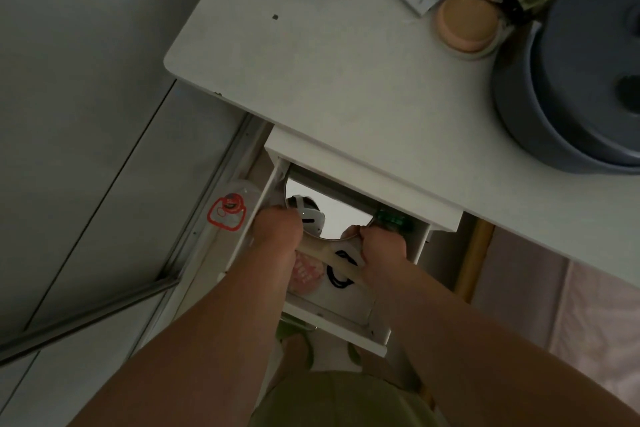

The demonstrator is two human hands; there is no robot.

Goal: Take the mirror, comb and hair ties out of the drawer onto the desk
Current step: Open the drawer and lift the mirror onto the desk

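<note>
1. Nearest the camera, two bare forearms reach down and forward into the open drawer, which stands pulled out from under the counter's near edge.
2. The left hand closes over the left rim of the round mirror; the right hand closes on its lower right rim. Both grips clasp the mirror, one on each side, most likely because the wide disc is awkward and fragile for one hand.
3. The mirror sits in the back of the drawer, its far edge tucked under the counter's lip, so it will probably have to slide toward the person before it can lift clear.
4. Black hair ties lie loose on the drawer floor just nearer than the mirror, between the wrists. A pink thing lies beside them under the left wrist; whether it is the comb I cannot tell.
5. The counter has bare surface along its left and near edges, room for the three things. None of them is on it yet.
</note>
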